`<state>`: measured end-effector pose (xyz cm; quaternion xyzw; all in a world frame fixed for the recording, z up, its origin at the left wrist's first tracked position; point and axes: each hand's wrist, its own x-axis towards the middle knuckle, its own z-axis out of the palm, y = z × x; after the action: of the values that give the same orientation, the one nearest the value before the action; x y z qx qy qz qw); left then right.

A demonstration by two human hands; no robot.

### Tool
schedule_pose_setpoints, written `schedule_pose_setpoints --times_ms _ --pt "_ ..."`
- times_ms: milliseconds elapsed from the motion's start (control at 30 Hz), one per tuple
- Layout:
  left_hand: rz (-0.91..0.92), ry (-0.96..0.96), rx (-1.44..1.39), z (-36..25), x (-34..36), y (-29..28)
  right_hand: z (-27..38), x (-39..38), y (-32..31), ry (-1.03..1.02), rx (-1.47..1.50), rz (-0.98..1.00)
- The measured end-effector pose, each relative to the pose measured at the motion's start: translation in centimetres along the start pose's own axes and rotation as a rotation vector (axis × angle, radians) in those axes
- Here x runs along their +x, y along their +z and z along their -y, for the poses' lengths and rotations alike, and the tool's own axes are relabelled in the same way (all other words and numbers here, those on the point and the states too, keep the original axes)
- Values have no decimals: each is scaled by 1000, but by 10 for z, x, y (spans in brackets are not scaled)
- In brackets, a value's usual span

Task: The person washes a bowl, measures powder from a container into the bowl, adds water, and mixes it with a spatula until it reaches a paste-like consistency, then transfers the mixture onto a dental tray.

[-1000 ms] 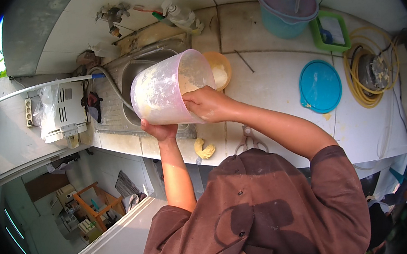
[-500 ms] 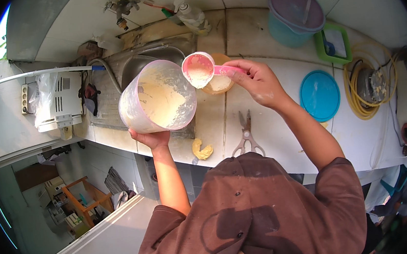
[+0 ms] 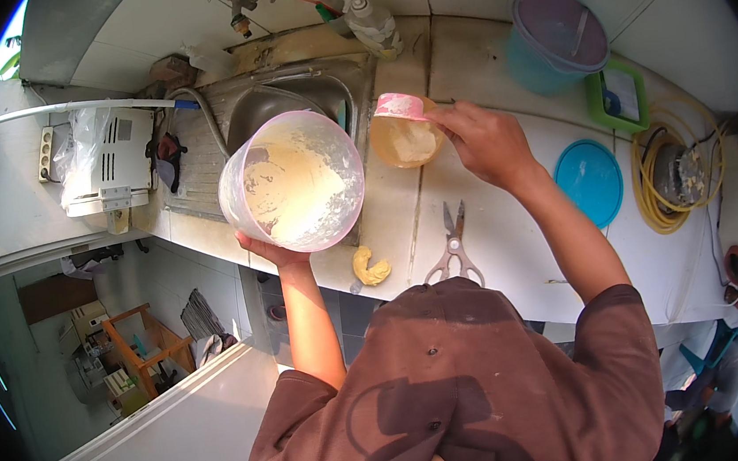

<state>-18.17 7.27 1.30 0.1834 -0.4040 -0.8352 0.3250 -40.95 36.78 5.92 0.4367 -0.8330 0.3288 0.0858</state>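
My left hand (image 3: 273, 249) supports a translucent tub (image 3: 234, 190) from below, its fingers round the lower side. The tub is tilted with its mouth toward me; pale cream powder lies inside and coats the wall. Farther right, my right hand (image 3: 492, 146) grips the handle of a pink scoop (image 3: 400, 107), powder smeared on its side. The scoop is turned over above the far rim of an amber bowl (image 3: 386, 147), which has pale powder in it. The inside of the scoop is hidden.
Scissors (image 3: 455, 244) and a crumpled yellow thing (image 3: 370, 268) lie along the near counter edge. Behind the tub is a metal sink (image 3: 242, 109). To the right are a blue lid (image 3: 589, 183), a lidded bucket (image 3: 548, 58), a green tray (image 3: 633, 112) and a coiled yellow hose (image 3: 650, 194).
My right hand has moved the scoop right, from beside the tub's mouth to over the bowl, and turned it over. The tub has tilted slightly in my left hand.
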Motion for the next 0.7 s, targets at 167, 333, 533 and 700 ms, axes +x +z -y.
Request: schedule_pose_setpoints --times_ms 167,333,533,700 --pt "41 28 83 -2 8 18 32 14 -30 -157 176 -116" --pt "303 13 170 -30 55 25 47 30 -28 -219 187 -150" --pt "710 -132 21 -64 112 30 12 6 -30 -71 319 -282" --pt "642 -179 325 -45 120 43 -11 -20 -14 95 278 -282"
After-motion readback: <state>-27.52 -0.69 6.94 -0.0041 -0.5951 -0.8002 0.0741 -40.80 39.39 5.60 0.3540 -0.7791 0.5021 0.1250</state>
